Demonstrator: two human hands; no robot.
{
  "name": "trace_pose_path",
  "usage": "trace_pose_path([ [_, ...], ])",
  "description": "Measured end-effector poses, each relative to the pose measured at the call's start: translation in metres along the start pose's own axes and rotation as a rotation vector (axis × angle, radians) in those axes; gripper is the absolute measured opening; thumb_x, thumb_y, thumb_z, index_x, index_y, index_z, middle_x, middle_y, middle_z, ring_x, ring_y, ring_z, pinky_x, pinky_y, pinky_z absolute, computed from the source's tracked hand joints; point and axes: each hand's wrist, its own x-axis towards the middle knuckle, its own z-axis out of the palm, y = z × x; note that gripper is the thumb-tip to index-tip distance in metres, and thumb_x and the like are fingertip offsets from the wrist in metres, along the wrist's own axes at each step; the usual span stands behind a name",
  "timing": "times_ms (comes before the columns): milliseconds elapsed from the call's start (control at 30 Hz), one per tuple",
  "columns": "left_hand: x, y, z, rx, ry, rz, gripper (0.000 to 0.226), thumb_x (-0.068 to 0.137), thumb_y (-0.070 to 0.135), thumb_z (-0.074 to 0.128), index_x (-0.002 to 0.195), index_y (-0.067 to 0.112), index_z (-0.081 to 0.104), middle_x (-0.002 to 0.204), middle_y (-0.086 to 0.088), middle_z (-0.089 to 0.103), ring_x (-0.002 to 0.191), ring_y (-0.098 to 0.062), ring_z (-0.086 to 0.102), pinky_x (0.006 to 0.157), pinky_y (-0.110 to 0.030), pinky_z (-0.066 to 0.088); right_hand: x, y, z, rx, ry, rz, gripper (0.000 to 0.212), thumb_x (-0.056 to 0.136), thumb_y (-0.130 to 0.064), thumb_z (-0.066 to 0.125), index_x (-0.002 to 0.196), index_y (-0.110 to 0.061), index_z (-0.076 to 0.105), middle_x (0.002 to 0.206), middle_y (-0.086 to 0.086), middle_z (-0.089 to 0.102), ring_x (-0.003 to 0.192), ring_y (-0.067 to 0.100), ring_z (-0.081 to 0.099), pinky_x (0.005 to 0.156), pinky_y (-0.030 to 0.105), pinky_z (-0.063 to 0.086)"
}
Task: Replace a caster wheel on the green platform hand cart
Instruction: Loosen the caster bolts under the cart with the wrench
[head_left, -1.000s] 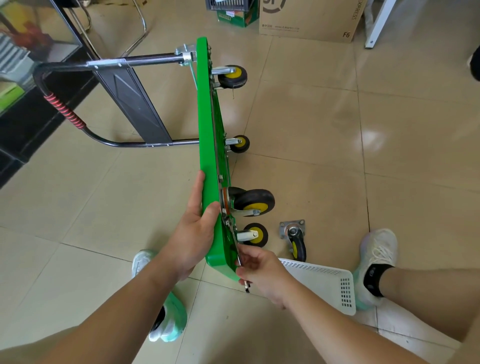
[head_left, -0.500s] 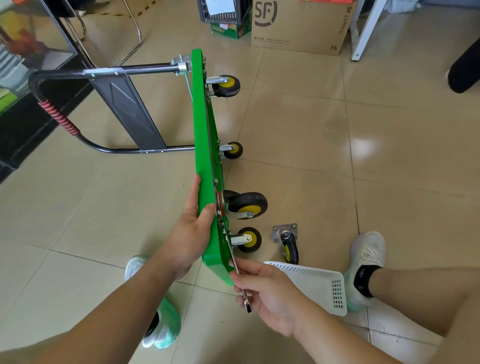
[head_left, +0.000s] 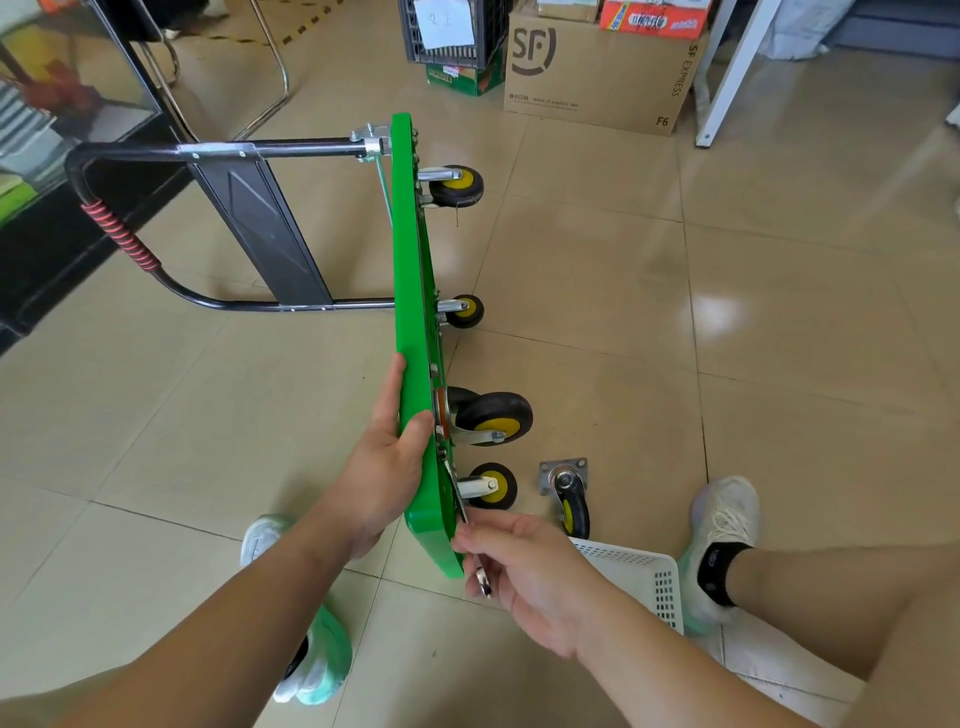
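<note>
Down by the near caster (head_left: 493, 486), left grip (head_left: 384, 467) clamps the cart (head_left: 410, 260) and right grip (head_left: 524, 566) pinches the wrench (head_left: 484, 586), so I'd keep swings short and square.

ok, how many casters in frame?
5. Four on the green cart: far end, mid-deck, a large one by the left hand, a small one above the right hand. One loose on the floor by the white basket. Others may be hidden.
</note>
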Motion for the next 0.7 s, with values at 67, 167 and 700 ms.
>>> trace_pose_path([
  [67,0.0,0.0,0.0,0.004,0.002,0.005,0.061,0.109,0.031,0.041,0.145,0.072,0.014,0.14,0.02,0.053,0.114,-0.026,0.065,0.097,-0.056,0.054,0.003,-0.003,0.001,0.0,0.003,-0.003,0.02,0.094,-0.005,0.065,0.112,-0.004,0.074,0.085,0.009,0.061,0.067,0.014,0.051,0.058,0.026,0.048],
  [167,0.0,0.0,0.0,-0.003,0.004,0.006,0.061,0.109,0.031,0.041,0.144,0.072,0.015,0.139,0.021,0.054,0.116,-0.026,0.065,0.097,-0.056,0.054,0.008,-0.004,0.001,-0.051,-0.008,-0.004,0.02,0.096,-0.007,0.063,0.113,-0.005,0.072,0.083,0.006,0.062,0.066,0.013,0.053,0.058,0.025,0.047],
  [700,-0.001,-0.001,-0.002,-0.059,-0.017,0.002,0.061,0.109,0.027,0.04,0.148,0.067,0.015,0.125,0.035,0.059,0.113,-0.017,0.068,0.098,-0.049,0.055,0.053,0.036,-0.034,-0.406,-0.05,-0.153,0.045,0.092,-0.002,0.068,0.124,-0.034,0.07,0.091,0.002,0.059,0.073,0.013,0.054,0.076,0.032,0.057],
])
